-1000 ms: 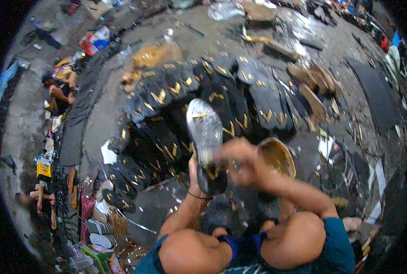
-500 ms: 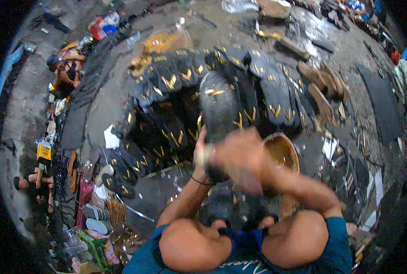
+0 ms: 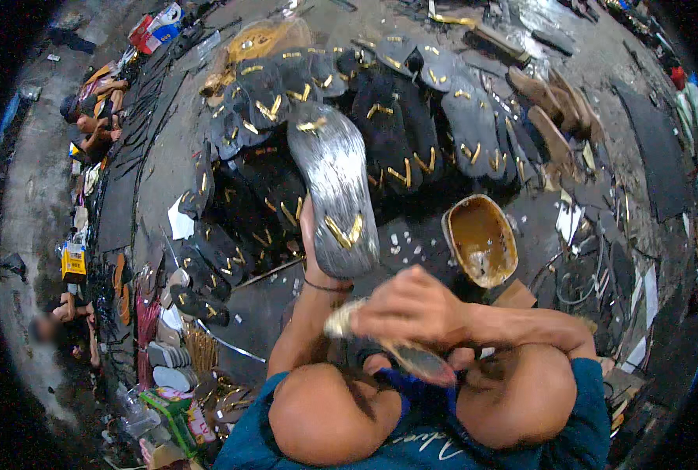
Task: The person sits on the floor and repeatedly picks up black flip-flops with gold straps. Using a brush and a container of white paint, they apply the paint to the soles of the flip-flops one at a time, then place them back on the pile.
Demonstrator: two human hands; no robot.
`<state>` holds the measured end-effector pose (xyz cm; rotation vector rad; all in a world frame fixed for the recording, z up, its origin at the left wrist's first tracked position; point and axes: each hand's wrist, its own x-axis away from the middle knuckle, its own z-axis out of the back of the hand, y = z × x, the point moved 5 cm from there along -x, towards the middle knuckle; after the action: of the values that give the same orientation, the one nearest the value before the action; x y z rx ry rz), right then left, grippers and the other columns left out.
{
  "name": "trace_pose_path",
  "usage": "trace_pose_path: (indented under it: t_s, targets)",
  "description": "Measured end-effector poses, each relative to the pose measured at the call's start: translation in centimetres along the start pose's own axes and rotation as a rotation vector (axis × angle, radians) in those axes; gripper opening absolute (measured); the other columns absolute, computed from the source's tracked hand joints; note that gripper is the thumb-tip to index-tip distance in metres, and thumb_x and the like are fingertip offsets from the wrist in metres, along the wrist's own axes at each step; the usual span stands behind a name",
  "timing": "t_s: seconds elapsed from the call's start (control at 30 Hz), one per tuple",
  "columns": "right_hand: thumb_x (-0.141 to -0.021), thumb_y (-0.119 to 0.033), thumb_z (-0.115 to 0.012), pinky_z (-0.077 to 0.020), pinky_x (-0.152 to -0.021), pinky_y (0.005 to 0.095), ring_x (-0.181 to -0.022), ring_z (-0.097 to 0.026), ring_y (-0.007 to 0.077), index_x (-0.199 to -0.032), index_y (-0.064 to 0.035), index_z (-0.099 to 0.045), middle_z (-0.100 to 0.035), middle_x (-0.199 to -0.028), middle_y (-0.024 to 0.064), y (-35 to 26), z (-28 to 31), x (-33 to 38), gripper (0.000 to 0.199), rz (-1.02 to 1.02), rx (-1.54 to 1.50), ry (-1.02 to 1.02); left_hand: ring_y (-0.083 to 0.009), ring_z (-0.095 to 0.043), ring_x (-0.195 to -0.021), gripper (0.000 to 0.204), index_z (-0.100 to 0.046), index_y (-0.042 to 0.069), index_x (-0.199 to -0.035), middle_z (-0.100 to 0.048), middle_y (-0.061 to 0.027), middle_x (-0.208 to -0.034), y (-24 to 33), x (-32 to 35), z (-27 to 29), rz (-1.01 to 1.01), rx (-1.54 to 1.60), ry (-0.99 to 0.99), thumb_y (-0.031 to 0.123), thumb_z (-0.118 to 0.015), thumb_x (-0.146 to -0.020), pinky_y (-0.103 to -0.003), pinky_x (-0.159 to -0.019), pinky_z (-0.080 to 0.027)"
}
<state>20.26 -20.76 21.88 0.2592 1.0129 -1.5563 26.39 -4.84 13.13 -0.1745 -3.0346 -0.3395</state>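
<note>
My left hand (image 3: 310, 236) holds a shoe sole (image 3: 336, 188) from beneath and its left side. The sole's upward face looks wet and shiny, with gold strips folded onto it, a V-shaped pair at the near end. In my right hand (image 3: 412, 307), fingers closed, is a brush (image 3: 419, 362) with a wooden handle pointing toward me. Its pale bristle end sticks out to the left, below the sole and apart from it. To the right stands an oval tub (image 3: 448, 232) with amber-brown liquid inside.
Many dark soles with gold strips (image 3: 396, 157) lie in overlapping rows beyond my hands. Brown soles (image 3: 556, 110) are stacked at the right. White scraps (image 3: 568, 223) litter the ground. Two other people (image 3: 94, 117) sit at the far left, near a yellow box (image 3: 73, 261).
My right hand with the brush has drawn back from the sole toward me. The sole has shifted left, and its shiny face now catches the light. The tub has come into fuller view.
</note>
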Motion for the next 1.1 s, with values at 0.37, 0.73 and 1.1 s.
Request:
trace_pose_path:
  t_s: [0.37, 0.73, 1.1]
  targets:
    - [-0.087, -0.007, -0.063, -0.0491, -0.077, 0.0388, -0.086, -0.064, 0.0298, -0.102, -0.003, -0.063, -0.067, -0.098, 0.0135, 13.2, 7.1, -2.1, 0.015, -0.375, 0.137, 0.515, -0.0275, -0.067, -0.091, 0.042, -0.059, 0.0, -0.119, -0.068, -0.0149, -0.106, -3.3, 1.4, -2.1, -0.02, -0.076, 0.139, 0.03, -0.037, -0.1, -0.04, -0.081, -0.056]
    - [-0.084, -0.011, -0.068, -0.0486, -0.079, 0.0385, -0.088, -0.064, 0.029, -0.105, -0.0043, -0.067, -0.067, -0.098, 0.0112, 7.0, 2.5, 6.0, 0.022, -0.739, -0.199, 0.223, -0.029, -0.066, -0.097, 0.041, -0.059, 0.0, -0.119, -0.067, -0.016, -0.111, 9.7, 0.9, -4.6, -0.278, -0.417, 0.32, 0.028, -0.036, -0.1, -0.042, -0.089, -0.053]
    - [-0.087, -0.009, -0.065, -0.0505, -0.079, 0.0357, -0.086, -0.066, 0.0269, -0.101, 0.0, -0.066, -0.069, -0.094, 0.014, 4.7, -0.7, 7.7, 0.017, -0.843, -0.122, 0.149, -0.0187, -0.066, -0.098, 0.032, -0.059, 0.005, -0.115, -0.068, -0.0092, -0.11, 11.6, -19.9, 0.8, 0.18, -0.158, -0.471, 0.027, -0.041, -0.102, -0.036, -0.085, -0.055]
